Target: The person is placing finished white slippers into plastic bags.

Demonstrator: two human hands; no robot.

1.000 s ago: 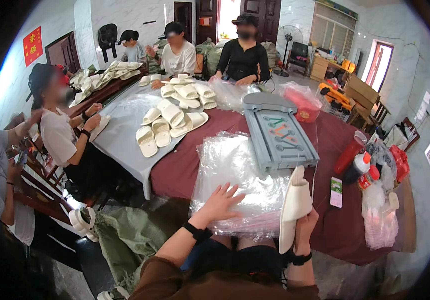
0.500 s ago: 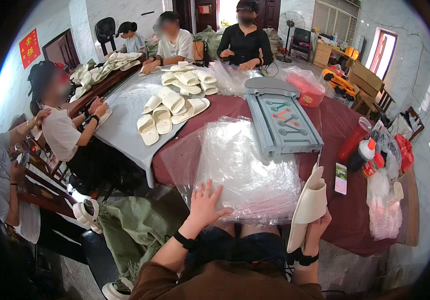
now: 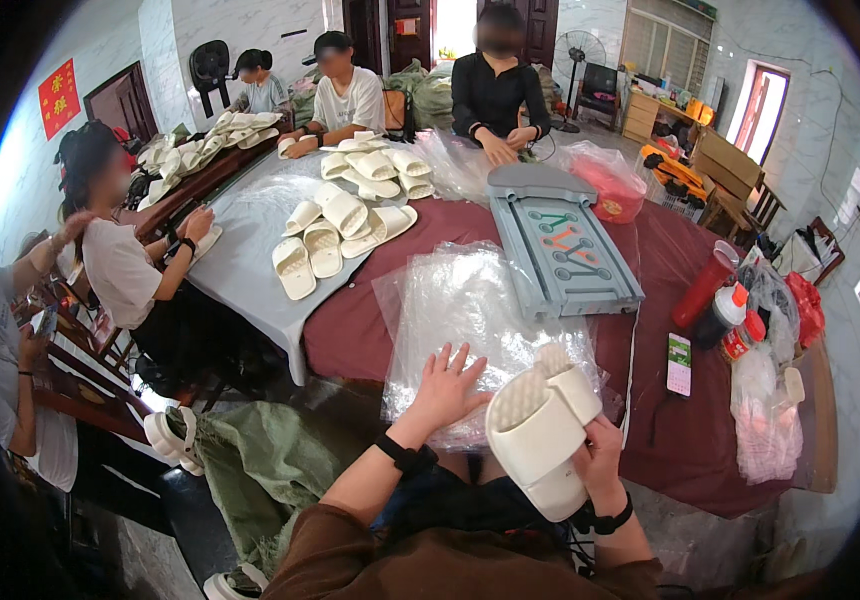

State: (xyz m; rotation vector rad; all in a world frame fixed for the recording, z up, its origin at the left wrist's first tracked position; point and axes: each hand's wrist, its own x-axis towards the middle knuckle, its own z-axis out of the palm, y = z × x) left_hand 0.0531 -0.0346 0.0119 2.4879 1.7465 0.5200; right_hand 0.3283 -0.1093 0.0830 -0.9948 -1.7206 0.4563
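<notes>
My left hand [image 3: 445, 385] lies flat with its fingers spread on a stack of clear plastic bags [image 3: 460, 290] at the near edge of the table. To the right of it, my right hand [image 3: 602, 455] grips a pair of cream slippers [image 3: 528, 432] by their side. One slipper overlaps the other, and their bumpy insoles show near the toe end. Part of the bag stack is hidden under the slippers and my left hand. Beyond the bags rests a grey plastic panel [image 3: 540, 285] with green and orange pieces set in it.
More cream slippers [image 3: 342, 208] are piled at the far left. A phone [image 3: 680, 362], a red tumbler [image 3: 705, 285] and several bottles stand on the right. A green woven sack [image 3: 270, 460] is at my left. Several co-workers sit around the tables, one [image 3: 500, 95] straight across.
My right hand has brought the slippers leftward over the bags and turned them so their uppers and insoles face up. My left hand has shifted slightly right and away from me.
</notes>
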